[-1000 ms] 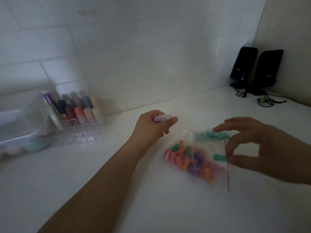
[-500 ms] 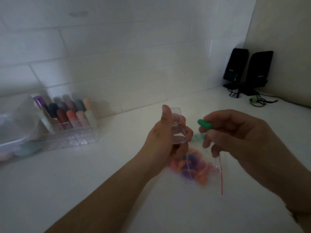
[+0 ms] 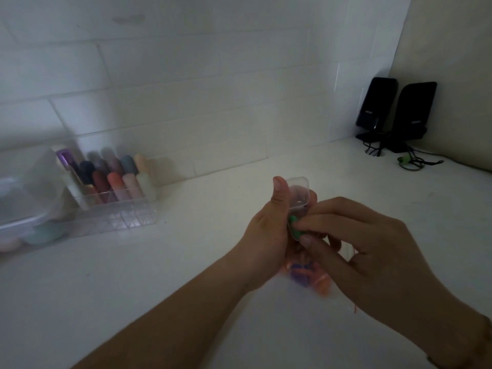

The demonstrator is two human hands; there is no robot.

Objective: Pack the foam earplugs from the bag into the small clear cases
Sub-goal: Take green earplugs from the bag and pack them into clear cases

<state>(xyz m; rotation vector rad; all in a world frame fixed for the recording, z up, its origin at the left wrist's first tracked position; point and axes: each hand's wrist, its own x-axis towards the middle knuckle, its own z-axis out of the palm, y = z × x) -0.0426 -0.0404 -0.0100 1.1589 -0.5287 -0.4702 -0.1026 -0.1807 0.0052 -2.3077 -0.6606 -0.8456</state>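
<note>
My left hand (image 3: 269, 230) holds a small clear case (image 3: 299, 193) upright, its lid flipped up above my thumb. My right hand (image 3: 367, 251) pinches a green foam earplug (image 3: 294, 226) and presses it against the case's lower half, right beside my left palm. Beneath both hands the clear zip bag (image 3: 308, 275) lies on the white counter, with orange and purple earplugs showing through it; most of the bag is hidden by my hands.
A clear organiser (image 3: 111, 209) holding several coloured tubes stands at the left by the tiled wall, with a plastic tub (image 3: 24, 203) beside it. Two black speakers (image 3: 394, 113) and a coiled cable (image 3: 410, 162) sit in the far right corner.
My right hand picked a green earplug out of the bag and brought it left to the case. My left hand turned the case upright with its lid open.
</note>
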